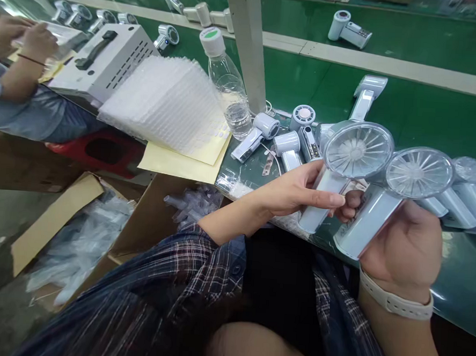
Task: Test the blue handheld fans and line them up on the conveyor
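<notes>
My left hand [297,192] is closed around the pale handle of one handheld fan [356,153], its round clear front facing up. In my right hand [407,247], wrapped round its handle, is a second handheld fan [419,173] with the same kind of clear round front. The two fans are side by side, their heads close together. More fans [468,170] in clear covers lie beyond my right hand. Past my left hand, several uncovered pale blue fans [290,149] rest on the green bench [462,267].
A water bottle [233,92] stands by a metal post [248,44], beside a stack of clear sheets [166,98] and a white machine [104,57]. Open cartons [138,220] of clear parts sit below left. Another person's hands [39,42] work at far left. Fans [350,29] lie on the green belt.
</notes>
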Action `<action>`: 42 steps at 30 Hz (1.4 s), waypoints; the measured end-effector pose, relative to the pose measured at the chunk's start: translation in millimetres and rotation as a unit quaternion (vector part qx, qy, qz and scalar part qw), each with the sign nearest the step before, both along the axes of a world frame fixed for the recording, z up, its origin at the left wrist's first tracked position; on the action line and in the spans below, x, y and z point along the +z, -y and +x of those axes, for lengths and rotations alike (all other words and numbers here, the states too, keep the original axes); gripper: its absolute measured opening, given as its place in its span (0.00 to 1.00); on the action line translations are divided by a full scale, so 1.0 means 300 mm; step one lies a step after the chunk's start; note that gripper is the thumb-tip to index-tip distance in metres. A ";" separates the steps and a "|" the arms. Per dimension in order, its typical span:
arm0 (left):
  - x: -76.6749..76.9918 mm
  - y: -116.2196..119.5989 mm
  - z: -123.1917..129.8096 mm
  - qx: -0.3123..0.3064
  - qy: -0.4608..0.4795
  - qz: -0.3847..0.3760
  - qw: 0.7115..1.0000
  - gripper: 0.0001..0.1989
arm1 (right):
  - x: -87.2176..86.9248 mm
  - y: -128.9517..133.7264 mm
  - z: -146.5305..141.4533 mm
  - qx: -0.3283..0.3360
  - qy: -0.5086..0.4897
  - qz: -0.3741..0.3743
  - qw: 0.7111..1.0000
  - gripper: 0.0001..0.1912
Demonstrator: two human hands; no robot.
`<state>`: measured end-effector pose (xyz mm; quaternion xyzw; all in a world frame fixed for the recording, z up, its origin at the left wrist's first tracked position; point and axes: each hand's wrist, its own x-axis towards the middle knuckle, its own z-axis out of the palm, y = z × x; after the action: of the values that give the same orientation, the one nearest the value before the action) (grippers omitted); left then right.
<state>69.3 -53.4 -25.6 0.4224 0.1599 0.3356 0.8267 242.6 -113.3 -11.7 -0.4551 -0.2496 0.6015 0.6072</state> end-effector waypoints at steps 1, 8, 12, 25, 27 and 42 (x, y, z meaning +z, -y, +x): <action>0.002 0.000 0.000 0.006 0.002 0.002 1.000 0.30 | -0.001 0.001 -0.002 0.002 0.006 0.012 1.000 0.23; -0.022 -0.013 -0.020 0.040 0.019 -0.010 0.999 0.33 | 0.004 0.008 0.008 -0.004 -0.035 0.074 0.997 0.18; -0.026 -0.024 -0.039 0.052 -0.008 0.036 0.998 0.33 | -0.012 0.006 0.021 -0.046 -0.013 0.092 0.995 0.20; -0.050 -0.070 -0.028 0.090 -0.062 0.056 0.992 0.41 | -0.080 -0.027 0.005 -0.127 0.026 0.051 0.990 0.12; -0.058 -0.074 -0.024 0.084 -0.046 0.035 0.995 0.39 | -0.083 -0.028 0.000 -0.129 0.034 0.049 0.990 0.11; -0.076 -0.084 -0.004 0.076 -0.071 0.017 0.994 0.40 | -0.116 -0.024 0.014 -0.190 0.056 -0.016 0.980 0.06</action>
<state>68.1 -28.2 -48.3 0.4457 0.2445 0.3695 0.7778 246.8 -106.1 -46.4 -0.5367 -0.1826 0.4528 0.6882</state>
